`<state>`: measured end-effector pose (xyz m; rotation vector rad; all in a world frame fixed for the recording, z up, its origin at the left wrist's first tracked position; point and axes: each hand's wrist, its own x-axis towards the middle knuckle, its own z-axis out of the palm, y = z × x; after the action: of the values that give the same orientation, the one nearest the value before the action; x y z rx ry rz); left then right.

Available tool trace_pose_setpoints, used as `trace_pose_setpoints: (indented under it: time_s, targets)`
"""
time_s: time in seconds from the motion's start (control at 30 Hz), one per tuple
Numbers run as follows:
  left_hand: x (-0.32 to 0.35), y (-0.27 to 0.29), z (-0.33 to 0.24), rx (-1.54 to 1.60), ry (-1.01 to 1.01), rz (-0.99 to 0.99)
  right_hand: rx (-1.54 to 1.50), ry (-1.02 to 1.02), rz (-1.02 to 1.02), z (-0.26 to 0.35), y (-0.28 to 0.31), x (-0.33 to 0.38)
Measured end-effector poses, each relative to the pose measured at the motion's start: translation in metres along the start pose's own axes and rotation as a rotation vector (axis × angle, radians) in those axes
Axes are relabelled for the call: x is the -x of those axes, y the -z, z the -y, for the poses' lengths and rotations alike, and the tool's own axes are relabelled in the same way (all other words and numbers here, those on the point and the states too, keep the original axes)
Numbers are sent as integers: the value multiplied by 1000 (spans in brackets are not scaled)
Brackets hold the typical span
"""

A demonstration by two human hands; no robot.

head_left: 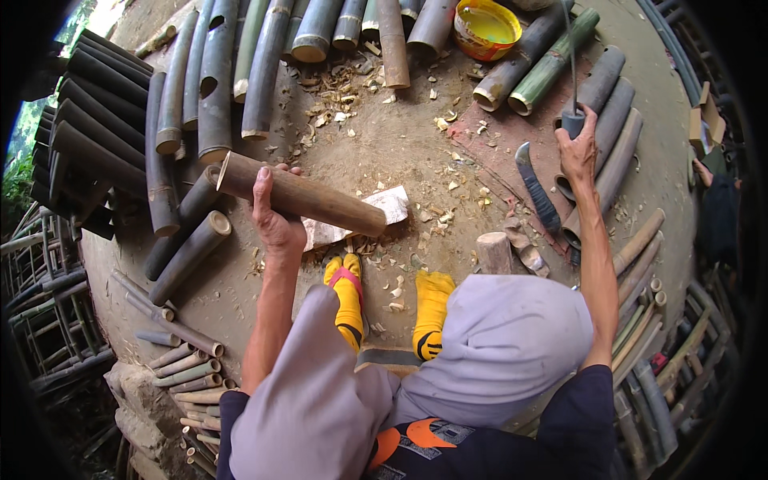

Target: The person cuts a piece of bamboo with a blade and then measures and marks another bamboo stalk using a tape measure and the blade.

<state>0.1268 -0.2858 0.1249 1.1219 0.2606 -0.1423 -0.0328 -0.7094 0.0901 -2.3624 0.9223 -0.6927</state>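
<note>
1. Head view, left side: we find the left hand [278, 224] closed around a brown bamboo tube [308, 196], thumb on top. The tube is held at a slant in front of the feet, its far end over a pale slab [394, 205]; we cannot tell whether the two touch.

2. Head view, right side: we record the right hand [578, 152] with its fingers wrapped on the dark grip of a thin rod [573, 122], which points away toward the upper edge. Rod and tube are well apart.

3. Head view, ground: we note a curved knife [534, 188] lying unheld near the right forearm, a short wooden stump [494, 252] and a yellow tub [484, 51]. Pale shavings [344, 104] are scattered in front of the feet.

4. Head view, progress: we judge the work to be partway along. The held tube is cut to length, and we see no opening in the part of its wall facing us; its inside is hidden. One dark tube [214, 120] among those at upper left already has holes in its side. Judging by the parted rod and tube, we consider the tool's work on this piece not finished.
</note>
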Motion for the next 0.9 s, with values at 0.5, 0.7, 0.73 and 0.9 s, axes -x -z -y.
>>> trace_pose_setpoints:
  time_s: [0.5, 0.7, 0.73, 0.9]
  targets:
    - [19, -14, -89, -111, -297, 82, -240, 227, 244, 195, 162, 38]
    - [-20, -1, -30, -114, -299, 0, -260, 77, 650, 195, 36, 155]
    - [-23, 1, -13, -104, -270, -6, -223, -49, 748, 183, 10, 182]
    - [-31, -3, 27, -118, -281, -37, -364, -235, 676, 161, -67, 254]
